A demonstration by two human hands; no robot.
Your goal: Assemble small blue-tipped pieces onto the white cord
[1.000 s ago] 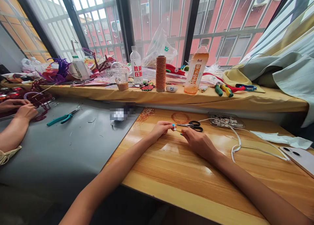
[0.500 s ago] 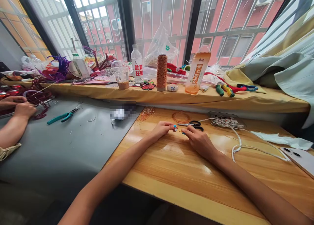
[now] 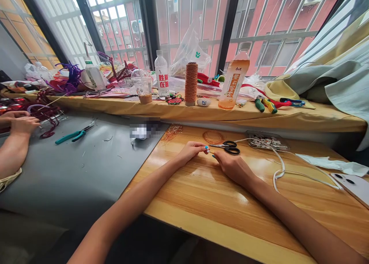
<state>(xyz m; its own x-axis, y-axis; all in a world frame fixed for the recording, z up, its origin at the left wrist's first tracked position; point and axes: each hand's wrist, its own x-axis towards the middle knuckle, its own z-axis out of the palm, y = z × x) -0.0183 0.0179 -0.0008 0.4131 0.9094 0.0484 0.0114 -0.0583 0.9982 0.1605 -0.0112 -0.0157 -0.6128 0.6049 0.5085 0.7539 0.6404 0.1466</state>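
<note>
Over the wooden table point(image 3: 184, 195), my left hand point(image 3: 192, 151) pinches a small white piece point(image 3: 206, 151) at its fingertips. Close on its right, my right hand point(image 3: 230, 162) has its fingers closed on a thin copper-coloured wire point(image 3: 211, 153) that runs to the white piece. Black-handled scissors point(image 3: 231, 147) lie just behind the right hand, blades toward the left fingertips. A coil of copper wire point(image 3: 213, 137) rests behind the hands. Loose wire pieces point(image 3: 173, 131) lie at the table's left back edge.
A clear tray of small white pieces point(image 3: 266, 141), a white cord point(image 3: 278, 160), tissue point(image 3: 331, 165) and a phone point(image 3: 350, 185) lie to the right. Teal pliers point(image 3: 75, 135) lie on the grey mat point(image 3: 95, 171); another person's hands point(image 3: 21, 122) work at far left. The ledge point(image 3: 161, 110) holds bottles.
My right hand has turned slightly, and its fingertips are a little nearer to the left ones. The other person's hands have shifted slightly left.
</note>
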